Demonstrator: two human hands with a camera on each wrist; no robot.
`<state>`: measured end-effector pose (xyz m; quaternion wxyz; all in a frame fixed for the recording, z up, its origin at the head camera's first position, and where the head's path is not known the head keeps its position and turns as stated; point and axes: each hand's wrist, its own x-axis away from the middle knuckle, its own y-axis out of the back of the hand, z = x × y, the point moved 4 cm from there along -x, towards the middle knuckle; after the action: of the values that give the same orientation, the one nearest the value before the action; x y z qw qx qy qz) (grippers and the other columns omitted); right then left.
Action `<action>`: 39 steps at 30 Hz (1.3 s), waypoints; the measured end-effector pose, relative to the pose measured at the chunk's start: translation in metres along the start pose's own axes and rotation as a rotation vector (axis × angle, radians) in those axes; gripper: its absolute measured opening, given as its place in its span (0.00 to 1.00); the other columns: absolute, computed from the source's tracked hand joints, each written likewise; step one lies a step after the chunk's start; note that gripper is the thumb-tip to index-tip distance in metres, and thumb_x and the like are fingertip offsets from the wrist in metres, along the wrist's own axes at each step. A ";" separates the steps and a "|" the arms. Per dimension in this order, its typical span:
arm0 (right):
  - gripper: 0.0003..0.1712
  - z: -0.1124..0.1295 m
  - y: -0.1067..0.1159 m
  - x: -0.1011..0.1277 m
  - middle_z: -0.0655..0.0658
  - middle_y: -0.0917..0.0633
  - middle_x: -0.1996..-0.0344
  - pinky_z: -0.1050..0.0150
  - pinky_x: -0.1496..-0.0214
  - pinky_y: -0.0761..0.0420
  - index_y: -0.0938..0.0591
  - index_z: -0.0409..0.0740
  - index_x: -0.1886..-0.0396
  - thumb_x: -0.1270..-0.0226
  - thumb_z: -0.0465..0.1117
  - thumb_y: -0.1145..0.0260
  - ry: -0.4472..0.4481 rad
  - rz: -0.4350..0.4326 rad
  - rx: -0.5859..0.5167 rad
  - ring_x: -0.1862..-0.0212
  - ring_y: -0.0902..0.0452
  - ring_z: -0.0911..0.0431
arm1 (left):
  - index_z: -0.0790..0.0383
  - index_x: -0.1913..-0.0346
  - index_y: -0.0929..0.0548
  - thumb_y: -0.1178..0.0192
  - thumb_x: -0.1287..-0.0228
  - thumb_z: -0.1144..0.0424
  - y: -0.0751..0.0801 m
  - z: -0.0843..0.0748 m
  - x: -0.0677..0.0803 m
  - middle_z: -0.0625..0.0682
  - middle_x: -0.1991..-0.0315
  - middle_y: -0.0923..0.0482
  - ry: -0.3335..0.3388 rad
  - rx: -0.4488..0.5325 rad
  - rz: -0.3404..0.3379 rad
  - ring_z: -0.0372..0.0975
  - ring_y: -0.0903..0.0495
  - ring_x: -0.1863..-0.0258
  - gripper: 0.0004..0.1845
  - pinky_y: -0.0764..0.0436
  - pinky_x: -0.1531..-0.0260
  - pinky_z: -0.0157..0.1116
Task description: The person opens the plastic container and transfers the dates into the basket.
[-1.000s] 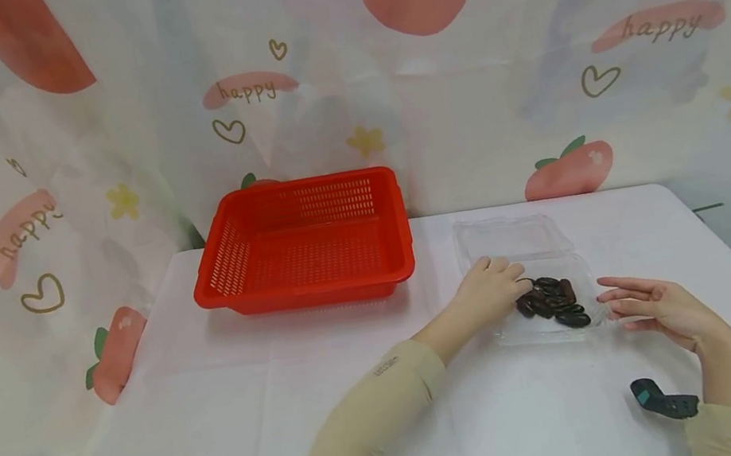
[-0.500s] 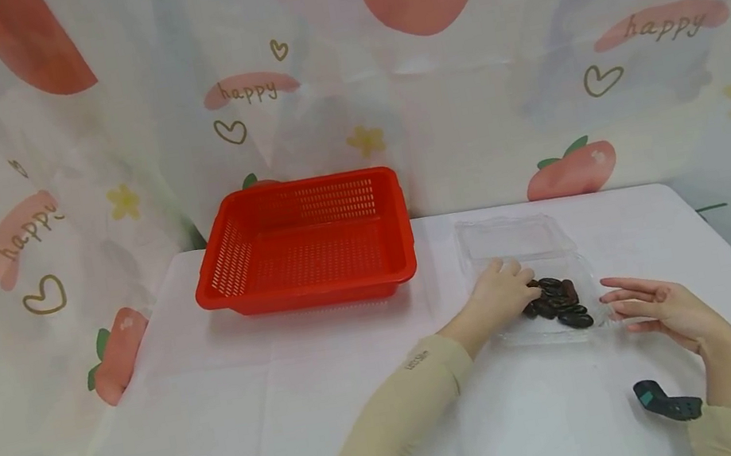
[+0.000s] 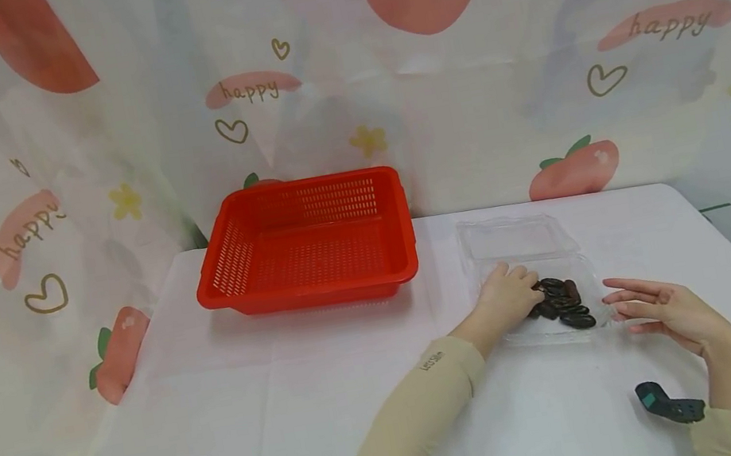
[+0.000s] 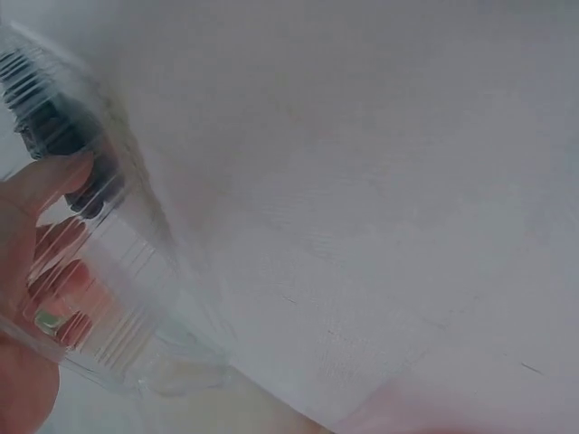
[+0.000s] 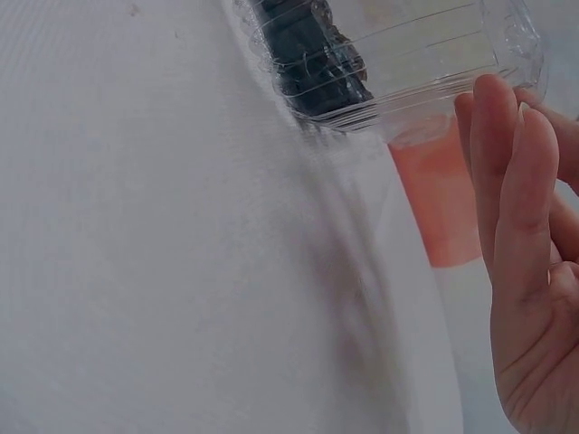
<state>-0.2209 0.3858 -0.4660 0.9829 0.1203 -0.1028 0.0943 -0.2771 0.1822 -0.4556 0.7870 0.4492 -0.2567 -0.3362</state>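
A clear plastic clamshell box (image 3: 551,336) lies open on the right of the table, its lid (image 3: 516,238) folded back. Several dark, glossy oval dates (image 3: 559,302) are heaped inside. My left hand (image 3: 507,294) reaches over the box's left side, fingers bent down at the heap. In the left wrist view its thumb (image 4: 59,176) lies against the dark dates (image 4: 59,127), other fingers showing through the clear wall; I cannot tell whether it grips one. My right hand (image 3: 673,310) has loosely extended fingers, their tips right at the box's right edge.
A red perforated plastic basket (image 3: 319,298) stands at the back left with nothing in it. A black strap-like device (image 3: 669,403) lies near the right forearm. Patterned cloth (image 3: 461,107) hangs behind the white table (image 3: 281,419).
My left hand has moved a little to the right, further over the dates. The right hand keeps its place at the box's edge.
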 end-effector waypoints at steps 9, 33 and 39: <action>0.21 0.001 0.002 0.003 0.64 0.17 0.63 0.66 0.65 0.21 0.24 0.68 0.50 0.34 0.36 0.42 0.008 0.002 -0.032 0.63 0.20 0.65 | 0.26 0.43 0.32 0.58 0.33 0.49 0.001 -0.003 -0.003 0.31 0.40 0.39 0.005 0.001 0.035 0.29 0.40 0.43 0.18 0.41 0.46 0.32; 0.19 -0.002 0.001 0.002 0.66 0.18 0.63 0.66 0.65 0.21 0.24 0.70 0.51 0.35 0.39 0.41 -0.013 -0.024 -0.001 0.63 0.21 0.66 | 0.30 0.39 0.37 0.53 0.35 0.42 0.016 0.008 0.004 0.35 0.35 0.42 -0.014 0.022 0.015 0.31 0.44 0.37 0.22 0.44 0.40 0.35; 0.19 -0.002 -0.001 0.002 0.66 0.18 0.63 0.66 0.65 0.21 0.24 0.69 0.50 0.35 0.39 0.41 -0.022 -0.022 -0.014 0.62 0.21 0.66 | 0.30 0.38 0.38 0.53 0.40 0.37 0.022 0.018 0.010 0.36 0.35 0.43 -0.018 0.027 -0.005 0.32 0.42 0.38 0.26 0.42 0.42 0.35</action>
<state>-0.2187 0.3857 -0.4677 0.9835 0.1153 -0.1130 0.0815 -0.2769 0.1732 -0.4271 0.7777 0.4573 -0.2671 -0.3386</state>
